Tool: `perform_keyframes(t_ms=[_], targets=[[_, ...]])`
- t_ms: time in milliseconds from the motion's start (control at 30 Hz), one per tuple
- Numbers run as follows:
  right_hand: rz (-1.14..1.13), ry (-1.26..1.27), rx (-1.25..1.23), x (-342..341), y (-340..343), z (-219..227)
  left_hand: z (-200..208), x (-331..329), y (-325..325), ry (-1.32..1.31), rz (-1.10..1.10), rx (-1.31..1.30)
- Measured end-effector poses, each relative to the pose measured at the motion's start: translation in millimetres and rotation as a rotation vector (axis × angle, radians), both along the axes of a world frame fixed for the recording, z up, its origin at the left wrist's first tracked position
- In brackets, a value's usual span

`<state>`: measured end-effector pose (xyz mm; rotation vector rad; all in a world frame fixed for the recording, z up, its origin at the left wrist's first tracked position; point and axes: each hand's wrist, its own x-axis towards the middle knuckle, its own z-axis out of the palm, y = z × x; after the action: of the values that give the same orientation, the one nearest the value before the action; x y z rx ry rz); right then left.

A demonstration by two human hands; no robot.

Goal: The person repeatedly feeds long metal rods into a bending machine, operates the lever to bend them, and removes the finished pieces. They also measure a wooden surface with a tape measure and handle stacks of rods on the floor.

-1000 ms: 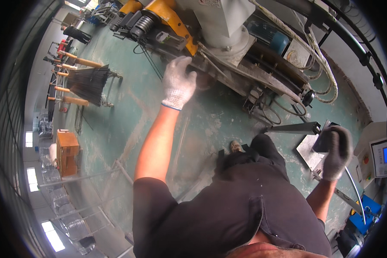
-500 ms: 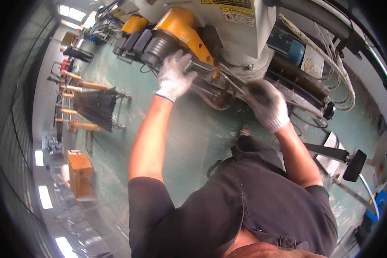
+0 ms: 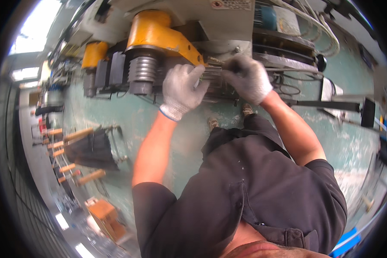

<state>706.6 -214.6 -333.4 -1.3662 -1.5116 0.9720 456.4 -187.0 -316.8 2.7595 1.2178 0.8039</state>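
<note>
White knitted work gloves cover both my hands at the front of a machine. Beside a ribbed metal cylinder [image 3: 142, 70] and below a yellow arm [image 3: 176, 42], my left hand [image 3: 181, 91] is raised with thumb and forefinger apart. I see nothing held in it. Further right, my right hand [image 3: 253, 81] has its fingers curled in at the metal parts; they look dark and smeared by motion. What they grip is hidden. A pale metal rod [image 3: 293, 70] runs along the machine to the right of that hand.
A second yellow unit [image 3: 94, 55] stands at the left of the machine. A rack with dark strips [image 3: 92, 148] and a brown box [image 3: 105, 213] are on the green floor at left. A black bar with an end pad [image 3: 367, 112] juts out at right. Cables hang upper right.
My view has turned, so the machine now runs level across the top. My hands have come closer together; the left hand's fingers are less spread, and both shoes now show below.
</note>
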Motion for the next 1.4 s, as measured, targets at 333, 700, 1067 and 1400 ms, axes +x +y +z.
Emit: perform_keyframes(t_ms=[333, 700, 1067, 1400], targets=[[-0.883, 0.357, 0.053, 215, -179, -13, 5, -106, -32, -0.054, -0.045, -0.414], [-0.77, 0.348, -0.179, -61, -152, -37, 14, -84, -48, -0.098, -0.147, -0.313], [-1.239, 0.862, -0.046, 95, -145, -39, 12, -120, -32, -0.035, 0.024, -0.475], [-1.198, 0.702, -0.085, 168, -142, -103, -21, -176, -1, -0.259, 0.446, -0.485]])
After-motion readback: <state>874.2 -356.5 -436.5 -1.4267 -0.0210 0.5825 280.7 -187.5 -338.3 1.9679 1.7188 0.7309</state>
